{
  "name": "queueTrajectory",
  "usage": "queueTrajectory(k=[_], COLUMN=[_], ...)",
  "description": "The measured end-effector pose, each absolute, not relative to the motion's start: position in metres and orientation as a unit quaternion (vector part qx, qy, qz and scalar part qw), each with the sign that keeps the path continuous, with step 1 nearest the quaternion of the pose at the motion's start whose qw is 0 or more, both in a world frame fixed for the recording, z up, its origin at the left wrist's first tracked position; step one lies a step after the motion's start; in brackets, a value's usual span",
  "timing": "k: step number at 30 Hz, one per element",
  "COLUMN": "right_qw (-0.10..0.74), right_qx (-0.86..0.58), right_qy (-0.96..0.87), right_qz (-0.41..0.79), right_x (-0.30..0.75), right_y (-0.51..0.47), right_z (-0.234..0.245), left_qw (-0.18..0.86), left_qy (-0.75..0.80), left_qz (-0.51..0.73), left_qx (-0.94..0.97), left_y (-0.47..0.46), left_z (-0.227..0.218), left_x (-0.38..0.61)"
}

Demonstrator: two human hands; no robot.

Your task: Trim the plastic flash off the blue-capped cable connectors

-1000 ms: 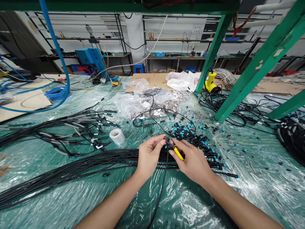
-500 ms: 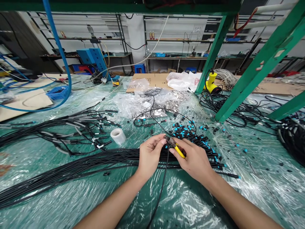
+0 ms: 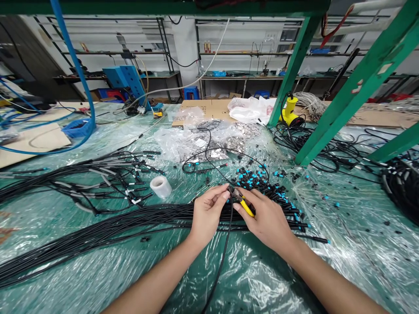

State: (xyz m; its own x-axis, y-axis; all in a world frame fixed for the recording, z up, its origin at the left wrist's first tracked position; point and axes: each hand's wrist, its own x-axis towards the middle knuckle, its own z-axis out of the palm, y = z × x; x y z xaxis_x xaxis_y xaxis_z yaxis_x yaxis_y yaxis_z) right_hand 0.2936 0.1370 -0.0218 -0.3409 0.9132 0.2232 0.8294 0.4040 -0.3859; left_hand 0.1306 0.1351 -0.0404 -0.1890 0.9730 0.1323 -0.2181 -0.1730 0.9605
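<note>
Two hands at lower center: right hand (image 3: 266, 222) grips yellow-handled cutters (image 3: 247, 206), left hand (image 3: 207, 213) pinches black cable (image 3: 228, 226), blue-capped connectors (image 3: 252, 179) just beyond.

black cables (image 3: 131, 221) lie under the hands (image 3: 266, 224); a green steel post (image 3: 292, 72) blocks rightward.

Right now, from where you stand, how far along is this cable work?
Looks done: the white-tagged black cables at the bench's left. In hand: the left hand pinches the long black cable bundle, and the right hand holds yellow-handled pliers at it. Apparently left: loose blue-marked connectors heaped beyond.
</note>
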Motion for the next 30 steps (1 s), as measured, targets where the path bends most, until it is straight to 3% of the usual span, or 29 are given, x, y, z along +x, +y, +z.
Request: queueTrajectory(k=[14,24,30], right_qw=[0.248,0.238,0.229], right_qx=[-0.503,-0.528,-0.506], right_qy=[-0.795,-0.802,-0.816], right_qz=[0.231,0.145,0.157], right_x=[0.291,0.291,0.293], right_y=[0.132,0.133,0.132], right_z=[-0.007,-0.013,-0.014], left_qw=[0.609,0.629,0.637], left_qy=[0.374,0.353,0.343], left_qz=[0.641,0.646,0.645], left_qx=[0.280,0.250,0.247], left_y=[0.139,0.143,0.143], left_z=[-0.037,-0.038,-0.038], left_x=[0.130,0.128,0.127])
